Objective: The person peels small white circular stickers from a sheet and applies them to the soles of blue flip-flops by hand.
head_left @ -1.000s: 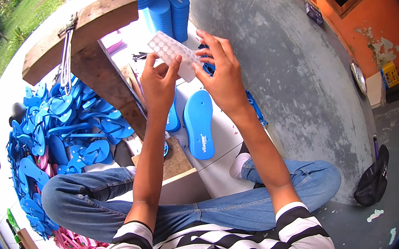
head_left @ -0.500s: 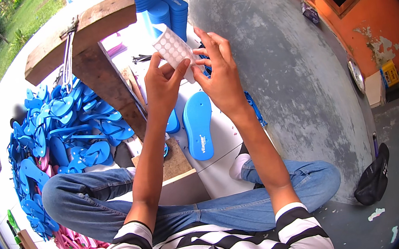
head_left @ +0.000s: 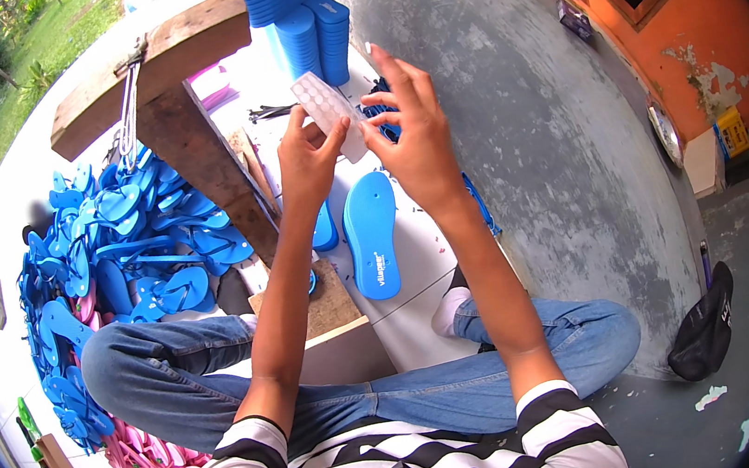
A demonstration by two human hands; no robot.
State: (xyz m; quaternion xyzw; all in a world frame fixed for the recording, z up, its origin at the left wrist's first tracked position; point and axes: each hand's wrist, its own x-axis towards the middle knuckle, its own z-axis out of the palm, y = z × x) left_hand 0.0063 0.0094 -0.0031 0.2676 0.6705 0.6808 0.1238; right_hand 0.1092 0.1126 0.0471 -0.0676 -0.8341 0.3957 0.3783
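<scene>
Nearest me are my jeans (head_left: 556, 343), legs crossed, with a board (head_left: 332, 305) between them and, just beside and beyond it, a blue sole (head_left: 371, 225) on the white tiles (head_left: 419, 327). Past the sole, up in the air, is the sheet (head_left: 324, 102), pale with rows of round dots, slanting down from upper left to lower right. My left hand (head_left: 305, 166) is closed to a pinch, thumb and fingers on the sheet's lower left side. My right hand (head_left: 416, 140) is half open, thumb and some fingertips at the right edge; whether they grip or only touch, I cannot tell. Its forefinger points up with a white speck at the tip, too small to name. I judge the sheet light, thin and bendy, easily creased, perhaps tacky, so best held by its edges. Farther off stand stacked soles (head_left: 314, 43)
</scene>
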